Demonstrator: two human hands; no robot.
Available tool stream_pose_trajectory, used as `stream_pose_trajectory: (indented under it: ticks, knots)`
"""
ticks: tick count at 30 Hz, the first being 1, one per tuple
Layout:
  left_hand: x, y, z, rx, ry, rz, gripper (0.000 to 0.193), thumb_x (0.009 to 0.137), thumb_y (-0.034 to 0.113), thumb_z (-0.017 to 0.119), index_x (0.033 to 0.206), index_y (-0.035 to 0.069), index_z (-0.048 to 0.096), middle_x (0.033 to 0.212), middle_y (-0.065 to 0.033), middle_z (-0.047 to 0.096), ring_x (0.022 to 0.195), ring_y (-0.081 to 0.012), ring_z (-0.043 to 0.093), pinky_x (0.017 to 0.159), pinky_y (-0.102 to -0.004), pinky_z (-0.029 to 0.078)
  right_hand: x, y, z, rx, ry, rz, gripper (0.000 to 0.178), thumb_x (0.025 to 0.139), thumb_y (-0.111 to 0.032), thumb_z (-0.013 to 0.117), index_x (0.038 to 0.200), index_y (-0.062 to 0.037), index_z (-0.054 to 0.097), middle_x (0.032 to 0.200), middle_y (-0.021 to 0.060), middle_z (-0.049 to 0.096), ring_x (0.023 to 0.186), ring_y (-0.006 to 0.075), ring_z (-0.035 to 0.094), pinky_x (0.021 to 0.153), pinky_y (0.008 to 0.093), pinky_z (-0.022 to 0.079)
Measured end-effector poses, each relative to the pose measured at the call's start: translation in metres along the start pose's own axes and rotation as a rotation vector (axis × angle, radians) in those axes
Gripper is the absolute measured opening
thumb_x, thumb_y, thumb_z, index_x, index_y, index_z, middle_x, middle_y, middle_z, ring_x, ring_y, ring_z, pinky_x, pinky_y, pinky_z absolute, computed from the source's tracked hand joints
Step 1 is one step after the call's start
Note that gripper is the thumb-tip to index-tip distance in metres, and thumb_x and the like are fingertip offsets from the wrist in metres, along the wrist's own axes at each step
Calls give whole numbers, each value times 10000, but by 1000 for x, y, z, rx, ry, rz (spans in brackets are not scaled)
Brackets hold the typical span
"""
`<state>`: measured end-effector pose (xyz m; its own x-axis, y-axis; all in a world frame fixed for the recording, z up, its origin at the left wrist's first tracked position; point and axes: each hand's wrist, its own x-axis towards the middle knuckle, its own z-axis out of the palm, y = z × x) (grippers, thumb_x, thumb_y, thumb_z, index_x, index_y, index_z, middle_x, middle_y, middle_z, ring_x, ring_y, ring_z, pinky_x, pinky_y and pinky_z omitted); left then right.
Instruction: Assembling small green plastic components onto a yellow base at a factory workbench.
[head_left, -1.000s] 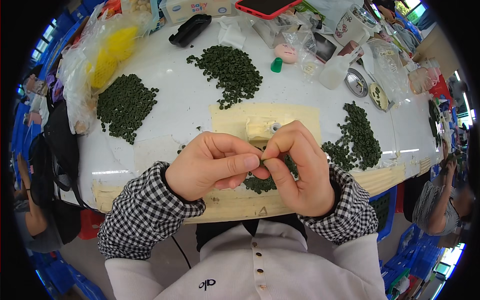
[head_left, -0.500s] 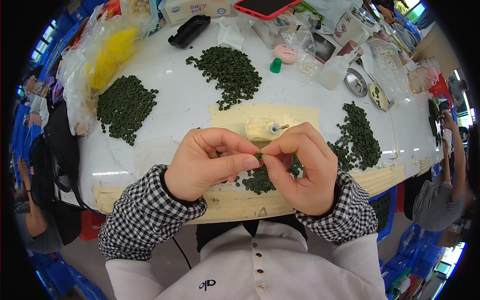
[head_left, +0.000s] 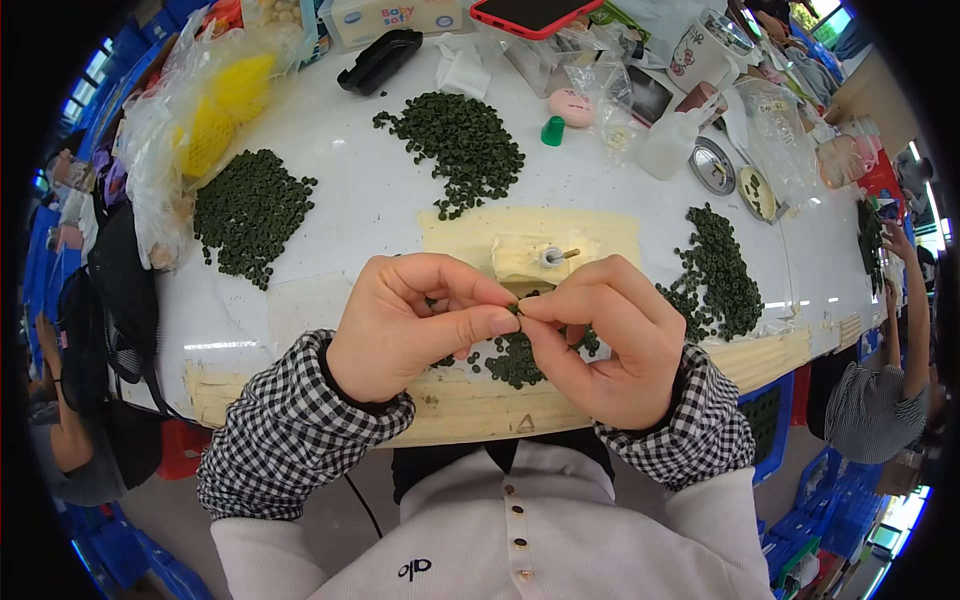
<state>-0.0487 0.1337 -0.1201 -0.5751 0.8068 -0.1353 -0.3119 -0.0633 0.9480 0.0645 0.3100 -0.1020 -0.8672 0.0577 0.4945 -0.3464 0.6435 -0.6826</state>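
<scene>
My left hand (head_left: 408,318) and my right hand (head_left: 612,340) meet fingertip to fingertip over the near edge of the table. Pinched between both thumbs and forefingers is a small dark green piece (head_left: 515,309), mostly covered by the fingers. Beneath the hands lies a pile of small dark green ring-like parts (head_left: 515,362), partly hidden by them. Just beyond the fingers, a small fixture with a metal pin (head_left: 555,257) is taped to the table with cream tape (head_left: 460,235).
More piles of green parts lie at left (head_left: 250,215), far middle (head_left: 455,140) and right (head_left: 722,275). Farther back are a black tray (head_left: 380,62), green cap (head_left: 552,131), white squeeze bottle (head_left: 668,148), mug (head_left: 705,52) and red-edged phone (head_left: 535,14). Other people sit at both sides.
My right hand has shifted slightly to the right and its fingers have turned a little. The left hand stays almost in place, and the pinch on the small piece continues.
</scene>
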Motion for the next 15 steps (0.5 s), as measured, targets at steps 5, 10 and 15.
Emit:
stream_pose_trajectory:
  ticks: [5, 10, 15]
  knots:
    - [-2, 1, -1, 8, -21, 10, 130, 833, 0, 756, 942, -3, 686, 753, -42, 690, 557, -26, 539, 503, -161, 428, 2, 2, -5, 131, -58, 44, 194, 761, 54, 734, 941, -14, 712, 850, 80, 623, 663, 152, 644, 574, 247, 530]
    - [-1, 2, -1, 0, 47, 13, 135, 830, 0, 759, 943, -5, 685, 748, -40, 689, 557, -28, 549, 499, -160, 430, 2, 5, -1, 21, 1, -92, 237, 754, 53, 744, 981, -12, 723, 842, 77, 643, 676, 155, 661, 590, 249, 542]
    - [0, 4, -2, -33, 7, -15, 134, 822, -6, 762, 933, -6, 688, 745, -45, 691, 556, -32, 554, 495, -161, 432, 1, 6, -2, -13, -6, -138, 224, 755, 53, 744, 970, -3, 714, 840, 75, 646, 673, 153, 660, 594, 247, 541]
